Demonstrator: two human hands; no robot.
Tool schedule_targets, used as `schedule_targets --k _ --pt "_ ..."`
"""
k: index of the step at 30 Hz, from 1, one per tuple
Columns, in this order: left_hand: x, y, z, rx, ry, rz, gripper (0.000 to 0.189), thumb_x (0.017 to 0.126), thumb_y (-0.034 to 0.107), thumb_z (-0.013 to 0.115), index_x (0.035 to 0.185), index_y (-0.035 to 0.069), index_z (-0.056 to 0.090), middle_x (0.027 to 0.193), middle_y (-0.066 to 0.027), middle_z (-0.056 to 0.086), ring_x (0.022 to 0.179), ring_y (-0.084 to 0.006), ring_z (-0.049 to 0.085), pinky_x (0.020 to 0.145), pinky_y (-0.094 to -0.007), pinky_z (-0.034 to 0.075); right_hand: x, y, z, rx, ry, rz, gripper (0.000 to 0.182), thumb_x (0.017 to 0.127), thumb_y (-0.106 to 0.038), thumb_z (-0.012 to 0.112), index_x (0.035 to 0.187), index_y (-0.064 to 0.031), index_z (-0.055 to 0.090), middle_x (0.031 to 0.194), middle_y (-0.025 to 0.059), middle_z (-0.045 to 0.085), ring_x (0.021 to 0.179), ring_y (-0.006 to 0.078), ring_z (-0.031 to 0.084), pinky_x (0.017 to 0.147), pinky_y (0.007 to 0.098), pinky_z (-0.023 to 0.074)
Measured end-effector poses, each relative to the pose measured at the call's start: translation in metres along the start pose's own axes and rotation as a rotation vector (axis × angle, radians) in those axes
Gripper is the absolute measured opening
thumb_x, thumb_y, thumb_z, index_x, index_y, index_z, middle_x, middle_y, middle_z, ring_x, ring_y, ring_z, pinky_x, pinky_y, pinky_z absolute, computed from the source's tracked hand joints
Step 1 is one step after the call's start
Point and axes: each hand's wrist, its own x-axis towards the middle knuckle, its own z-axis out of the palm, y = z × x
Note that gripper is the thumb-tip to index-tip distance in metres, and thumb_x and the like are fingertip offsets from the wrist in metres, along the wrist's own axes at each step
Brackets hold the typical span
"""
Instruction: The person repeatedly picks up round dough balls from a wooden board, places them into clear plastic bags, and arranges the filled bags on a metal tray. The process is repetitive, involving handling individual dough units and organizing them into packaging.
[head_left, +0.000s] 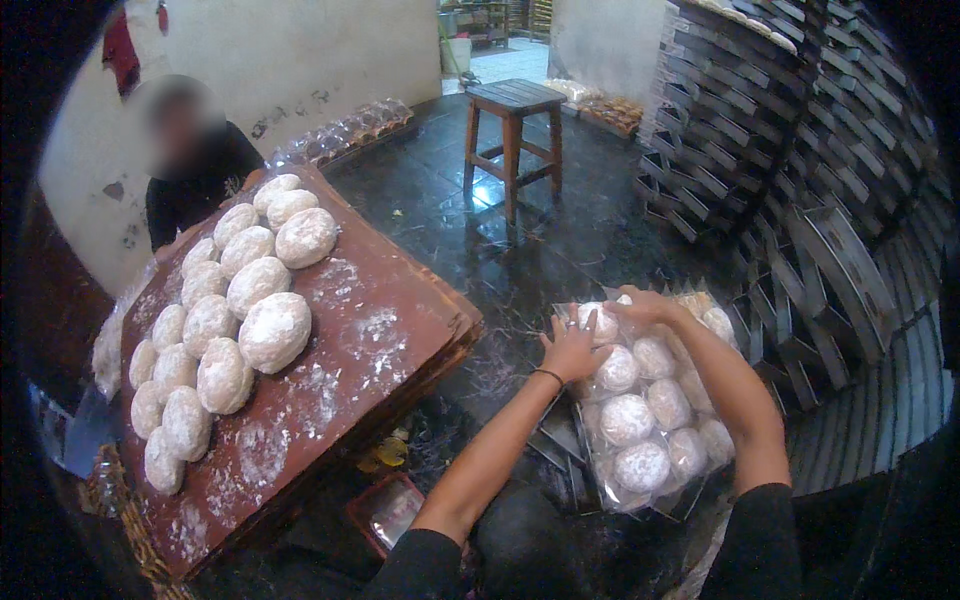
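Note:
At the far left corner of a stack of clear-bagged white floured buns (627, 420), my left hand (574, 346) is curved around a bagged bun (600, 324), fingers spread over its side. My right hand (643, 306) is at the other side of the same bun, its fingers on the clear plastic; part of its grip is hidden. Beneath the bags, dark metal trays (562, 431) show at the edge. To the left, several unbagged floured buns (274, 331) lie in rows on a reddish-brown board (390, 300) dusted with flour.
A person in dark clothing (191, 191) sits behind the board. A wooden stool (514, 105) stands on the dark tiled floor. Stacked metal trays (720, 120) rise on the right. Bagged goods (345, 135) line the wall. A red container (386, 514) sits below the board.

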Motion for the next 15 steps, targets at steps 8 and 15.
schedule_targets --k 8,15 --pt "-0.084 -0.026 -0.035 -0.252 0.072 0.272 0.06 0.087 0.044 0.05 0.133 0.008 0.038 0.14 -0.026 0.026 0.132 -0.0406 0.02 0.107 -0.0407 0.022 0.02 0.021 -0.008 -0.104 0.26 -0.039 0.086 0.075 -0.069 0.046 0.124 0.002 0.046 0.128 0.025 0.044 0.118 0.0368 0.044 0.097 0.0401 0.0368" --pt "-0.37 -0.058 -0.004 -0.771 0.425 -0.436 0.045 0.088 0.029 0.055 0.126 0.006 0.046 0.122 -0.016 0.051 0.108 -0.0265 0.052 0.092 -0.0355 0.04 -0.205 -0.214 0.015 -0.172 -0.423 -1.261 0.046 0.079 -0.048 0.06 0.091 -0.003 0.061 0.089 0.0183 0.06 0.085 0.0328 0.06 0.074 0.0404 0.0475"
